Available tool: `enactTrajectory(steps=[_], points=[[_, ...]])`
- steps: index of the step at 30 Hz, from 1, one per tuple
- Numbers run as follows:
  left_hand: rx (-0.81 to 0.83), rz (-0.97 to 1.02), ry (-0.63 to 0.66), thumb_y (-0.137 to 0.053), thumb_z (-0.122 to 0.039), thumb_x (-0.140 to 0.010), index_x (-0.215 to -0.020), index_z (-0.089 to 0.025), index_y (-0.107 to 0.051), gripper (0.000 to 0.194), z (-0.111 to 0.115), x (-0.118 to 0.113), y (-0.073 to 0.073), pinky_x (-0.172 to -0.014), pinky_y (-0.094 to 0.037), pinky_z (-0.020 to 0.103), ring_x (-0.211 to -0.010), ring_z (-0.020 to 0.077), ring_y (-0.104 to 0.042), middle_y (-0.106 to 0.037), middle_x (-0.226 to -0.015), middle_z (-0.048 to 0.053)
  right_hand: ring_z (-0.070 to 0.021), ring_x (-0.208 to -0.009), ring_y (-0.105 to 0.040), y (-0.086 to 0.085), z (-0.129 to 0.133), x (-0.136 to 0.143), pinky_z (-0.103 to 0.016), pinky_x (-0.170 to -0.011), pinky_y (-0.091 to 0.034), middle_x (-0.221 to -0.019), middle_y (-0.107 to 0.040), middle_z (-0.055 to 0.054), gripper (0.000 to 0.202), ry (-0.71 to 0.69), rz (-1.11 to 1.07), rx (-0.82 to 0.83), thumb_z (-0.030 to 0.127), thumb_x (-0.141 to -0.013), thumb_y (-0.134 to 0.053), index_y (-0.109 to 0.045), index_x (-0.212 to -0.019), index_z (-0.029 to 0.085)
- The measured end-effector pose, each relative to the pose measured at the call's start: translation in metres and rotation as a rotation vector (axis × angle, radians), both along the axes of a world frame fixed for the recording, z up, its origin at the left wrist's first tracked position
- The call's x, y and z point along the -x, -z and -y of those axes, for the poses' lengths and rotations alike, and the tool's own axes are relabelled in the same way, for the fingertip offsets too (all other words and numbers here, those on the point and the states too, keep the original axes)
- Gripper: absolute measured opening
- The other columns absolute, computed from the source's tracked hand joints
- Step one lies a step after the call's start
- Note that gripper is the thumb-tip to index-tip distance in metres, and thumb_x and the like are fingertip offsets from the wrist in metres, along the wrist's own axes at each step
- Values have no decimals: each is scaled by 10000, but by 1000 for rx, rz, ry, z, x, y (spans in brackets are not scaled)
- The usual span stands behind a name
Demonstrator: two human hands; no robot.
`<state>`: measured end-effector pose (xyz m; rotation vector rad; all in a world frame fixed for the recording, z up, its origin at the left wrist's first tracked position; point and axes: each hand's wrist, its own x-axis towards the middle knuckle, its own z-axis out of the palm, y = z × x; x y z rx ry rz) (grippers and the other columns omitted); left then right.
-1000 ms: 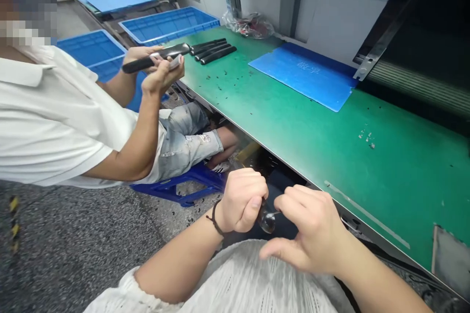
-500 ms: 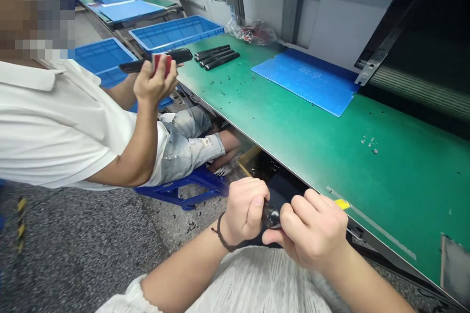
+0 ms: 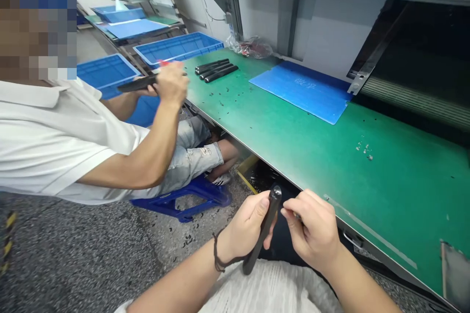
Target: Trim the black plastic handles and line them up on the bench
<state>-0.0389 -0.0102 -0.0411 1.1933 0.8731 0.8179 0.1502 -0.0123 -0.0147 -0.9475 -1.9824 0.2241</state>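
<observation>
We grip the black bar (image 3: 257, 249) in the left hand (image 3: 244, 227); it stands tilted, its rounded upper end projecting above the thumb. Our right hand (image 3: 317, 232) is curled closed just beside that end; we cannot tell whether it holds anything. Beyond both hands, the green table (image 3: 293, 144) carries a blue sheet (image 3: 301, 92) and, farther left, several black bars (image 3: 221, 72).

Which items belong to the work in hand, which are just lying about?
In the job:
- black bar in left hand
- similar bars on green bench, probably

Apparently just lying about:
- blue sheet
- clear plastic bag
- pale crumbs
</observation>
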Motion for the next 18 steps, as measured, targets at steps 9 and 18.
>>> enactTrajectory(steps=[9,18], points=[[-162,-116,-28,-296,-641,-1082,-658,-188,-500,654,4,-6,-15,-491,-353,242,-448,105,-461,-525,-491,-5,-133,-635,-371,-28,-12,-11,-308,-595,-214,-676,-501,14,590,72,275,125,706,-1030,-453,-530,-742,197],[0,-139,-127,-311,-722,-1040,-630,-190,-520,703,6,-11,-14,-461,-323,264,-431,122,-445,-513,-472,6,-184,-675,-304,-14,-8,1,-341,-617,-181,-666,-446,-13,577,256,437,-161,588,-1100,-356,-530,-700,209]])
